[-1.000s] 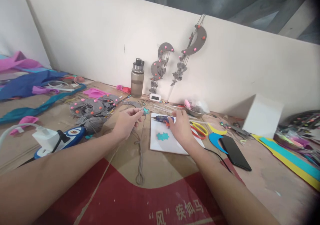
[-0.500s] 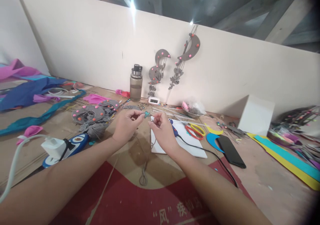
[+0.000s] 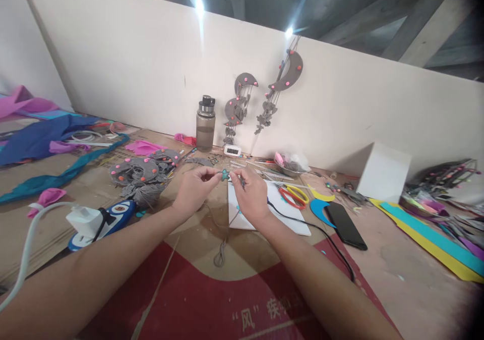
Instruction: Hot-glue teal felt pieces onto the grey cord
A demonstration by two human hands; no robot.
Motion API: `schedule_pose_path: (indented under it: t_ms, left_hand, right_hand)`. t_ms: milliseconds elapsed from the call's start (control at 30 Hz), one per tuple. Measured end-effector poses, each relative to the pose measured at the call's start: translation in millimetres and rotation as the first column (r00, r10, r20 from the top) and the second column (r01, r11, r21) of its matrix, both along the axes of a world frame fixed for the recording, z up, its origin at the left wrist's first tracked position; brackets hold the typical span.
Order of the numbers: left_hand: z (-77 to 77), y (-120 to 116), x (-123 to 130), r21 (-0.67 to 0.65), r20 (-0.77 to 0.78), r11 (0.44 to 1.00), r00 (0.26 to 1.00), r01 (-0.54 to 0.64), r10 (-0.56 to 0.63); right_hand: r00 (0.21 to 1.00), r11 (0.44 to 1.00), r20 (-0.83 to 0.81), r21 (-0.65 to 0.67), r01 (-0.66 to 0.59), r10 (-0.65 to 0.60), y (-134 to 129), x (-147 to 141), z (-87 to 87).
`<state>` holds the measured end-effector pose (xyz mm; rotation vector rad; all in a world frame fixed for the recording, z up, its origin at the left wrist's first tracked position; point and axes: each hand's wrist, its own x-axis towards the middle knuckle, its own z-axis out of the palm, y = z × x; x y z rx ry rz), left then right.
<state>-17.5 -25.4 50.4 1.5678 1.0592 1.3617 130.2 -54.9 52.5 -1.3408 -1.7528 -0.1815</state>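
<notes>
My left hand [image 3: 195, 188] pinches a small teal star [image 3: 225, 174] between thumb and fingertips above the middle of the table. My right hand [image 3: 249, 191] is closed just to the star's right, its thumb tip at the star's edge. A thin grey cord [image 3: 219, 257] hangs below this hand and ends in a loop near the cardboard. Its upper end is hidden by the fingers. Under the right hand lies a white board [image 3: 287, 221]. A black cable [image 3: 302, 223] runs out from behind that hand across the board.
Orange-and-yellow scissors [image 3: 294, 197], a blue crescent [image 3: 320, 213] and a black phone [image 3: 346, 226] lie to the right. A power strip [image 3: 113, 219] and grey felt pieces with pom-poms [image 3: 134, 171] are at left. A water bottle [image 3: 205, 128] stands by the wall.
My right hand has turned over and its thumb has come up to the star's edge. The star has shifted slightly right with my left hand.
</notes>
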Motion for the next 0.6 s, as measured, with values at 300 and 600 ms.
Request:
schedule_pose_path:
  t_ms: [300,600]
  left_hand:
    - [-3.1,3.3,-1.1,0.024,-0.125,1.000,0.992,0.002,0.001]
    - [-4.6,3.2,-1.4,0.002,-0.083,0.999,0.996,0.037,-0.037]
  right_hand:
    - [0.981,0.998,0.185,0.027,0.063,-0.067,0.8,0.6,-2.8]
    - [0.977,0.997,0.201,0.031,0.072,-0.076,-0.8,-2.7,-4.4]
